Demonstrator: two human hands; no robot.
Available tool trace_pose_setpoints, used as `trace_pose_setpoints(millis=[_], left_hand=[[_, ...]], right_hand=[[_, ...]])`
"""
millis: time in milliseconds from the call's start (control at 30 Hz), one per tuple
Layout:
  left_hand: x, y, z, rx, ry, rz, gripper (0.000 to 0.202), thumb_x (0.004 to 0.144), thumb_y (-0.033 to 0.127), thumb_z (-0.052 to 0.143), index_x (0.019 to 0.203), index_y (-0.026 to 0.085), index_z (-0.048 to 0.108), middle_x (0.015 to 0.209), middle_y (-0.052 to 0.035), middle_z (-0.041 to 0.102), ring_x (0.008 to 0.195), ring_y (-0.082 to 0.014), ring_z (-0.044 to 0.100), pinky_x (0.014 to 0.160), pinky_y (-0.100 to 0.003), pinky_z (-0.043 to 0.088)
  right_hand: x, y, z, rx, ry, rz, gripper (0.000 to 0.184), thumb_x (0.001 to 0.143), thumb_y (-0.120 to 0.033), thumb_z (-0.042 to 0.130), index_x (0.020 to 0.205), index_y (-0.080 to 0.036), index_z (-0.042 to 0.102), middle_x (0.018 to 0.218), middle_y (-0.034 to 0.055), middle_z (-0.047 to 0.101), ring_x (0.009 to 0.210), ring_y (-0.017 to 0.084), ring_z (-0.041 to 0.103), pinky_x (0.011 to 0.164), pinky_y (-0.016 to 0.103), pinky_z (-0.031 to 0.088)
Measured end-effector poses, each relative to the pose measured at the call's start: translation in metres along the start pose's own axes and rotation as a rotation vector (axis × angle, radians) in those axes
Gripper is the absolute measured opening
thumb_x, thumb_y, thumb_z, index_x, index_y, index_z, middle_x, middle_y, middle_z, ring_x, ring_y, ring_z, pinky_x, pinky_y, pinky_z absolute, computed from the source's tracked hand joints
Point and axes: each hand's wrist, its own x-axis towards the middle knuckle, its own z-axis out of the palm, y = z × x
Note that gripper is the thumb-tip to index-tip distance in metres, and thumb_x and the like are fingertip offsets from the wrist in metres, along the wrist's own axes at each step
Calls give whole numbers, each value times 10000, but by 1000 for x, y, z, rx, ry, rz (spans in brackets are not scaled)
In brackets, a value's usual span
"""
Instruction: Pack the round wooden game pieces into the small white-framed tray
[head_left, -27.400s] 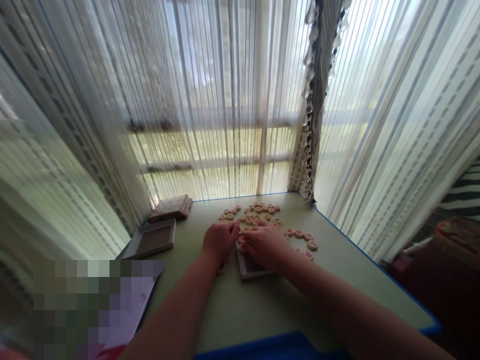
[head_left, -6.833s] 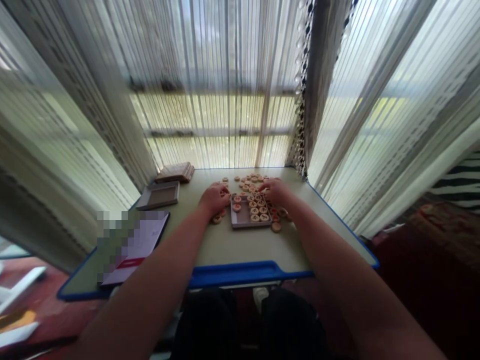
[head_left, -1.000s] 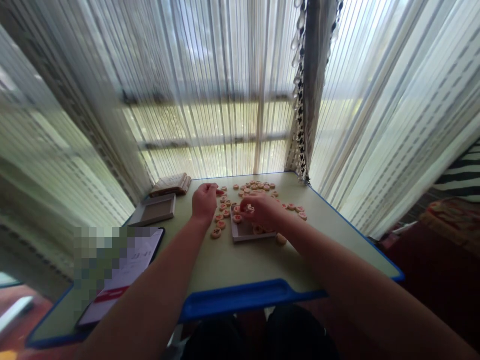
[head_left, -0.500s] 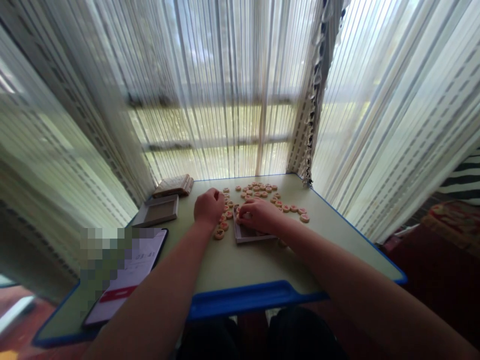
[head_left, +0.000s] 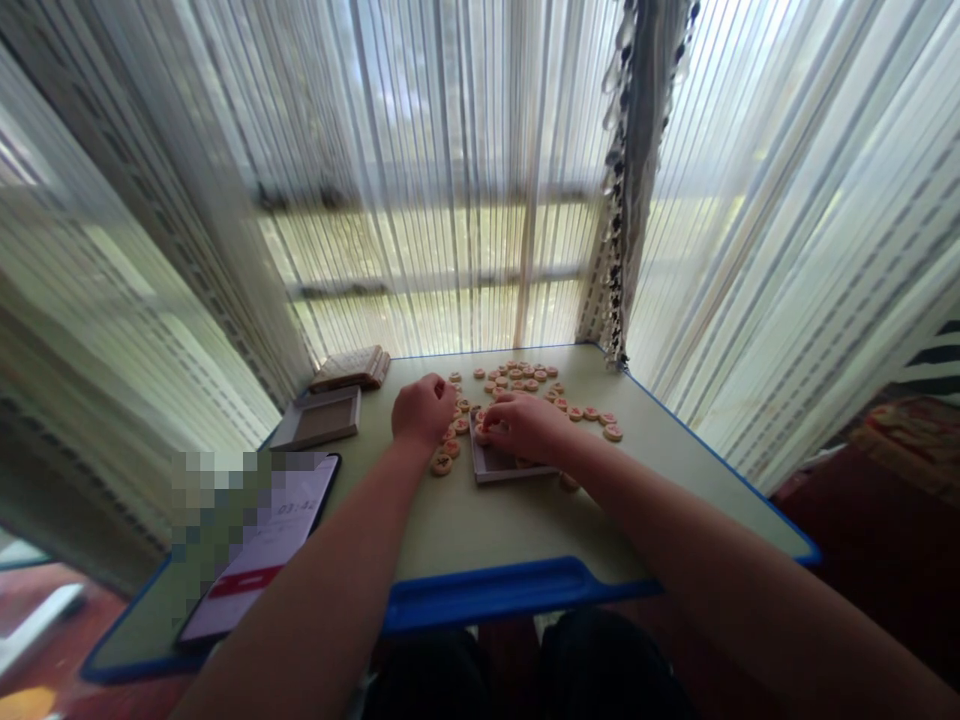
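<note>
Round wooden Chinese chess pieces [head_left: 517, 372] with red or dark markings lie scattered over the pale table. Among them is a shallow open box [head_left: 510, 466], with a few pieces inside. My right hand [head_left: 525, 425] reaches over this box, its fingertips closed on a chess piece [head_left: 482, 434] at the box's left side. Just left of the box, my left hand [head_left: 424, 408] is curled beside a column of pieces [head_left: 442, 464]. Its fingertips face away, so whatever they hold is hidden.
A second shallow tray, like a box lid [head_left: 319, 420], lies at the left. Behind it is a folded board or book [head_left: 351, 367]. A phone [head_left: 262, 560] showing a timer rests at the near left. The table has a blue edge [head_left: 487, 597]; curtains hang behind it.
The view has shifted slightly. My right fingers have moved a little apart from their earlier curl, around a piece at the box's left side. My left hand stays curled in nearly the same place.
</note>
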Motion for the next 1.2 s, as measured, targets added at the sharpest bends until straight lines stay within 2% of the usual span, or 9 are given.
trace_pose_setpoints(millis=[567, 633, 767, 967, 1067, 1200], left_hand=[[0, 0, 1, 50, -53, 5, 337, 787, 379, 353, 775, 189, 631, 734, -74, 656, 707, -190, 591, 606, -253, 381], [1, -1, 0, 61, -90, -5, 334, 777, 371, 363, 777, 189, 643, 743, -84, 660, 712, -196, 593, 608, -257, 390], [1, -1, -6, 100, -236, 5, 274, 715, 316, 439, 790, 198, 674, 784, -101, 671, 727, -217, 601, 608, -270, 407], [2, -3, -7, 40, -392, 92, 294, 684, 254, 467, 882, 233, 684, 901, -84, 672, 828, -211, 597, 707, -265, 424], [2, -3, -3, 24, -419, 115, 305, 688, 242, 450, 886, 249, 682, 904, -65, 674, 827, -193, 597, 718, -251, 423], [1, -4, -4, 53, -378, 58, 268, 674, 291, 472, 819, 215, 685, 822, -84, 677, 774, -207, 602, 667, -260, 428]], right_hand=[[1, -3, 0, -46, 3, 19, 278, 762, -451, 498, 819, -242, 672, 794, 42, 641, 762, 176, 549, 641, 257, 363], [1, -3, 1, -46, 3, 16, 277, 761, -448, 497, 822, -242, 672, 788, 41, 639, 761, 175, 547, 640, 257, 363], [0, -2, 0, -52, 11, 9, 280, 762, -451, 487, 833, -249, 668, 786, 39, 634, 759, 176, 545, 635, 258, 361], [-1, -3, -1, -50, 18, -1, 286, 756, -454, 495, 839, -238, 662, 839, 45, 627, 808, 177, 542, 686, 260, 367], [-1, -5, -2, -48, 18, 9, 290, 756, -459, 492, 857, -246, 660, 855, 44, 621, 814, 179, 541, 686, 262, 371], [-1, -5, -3, -50, 25, 14, 289, 765, -450, 483, 898, -258, 653, 863, 45, 623, 826, 187, 538, 690, 274, 373]])
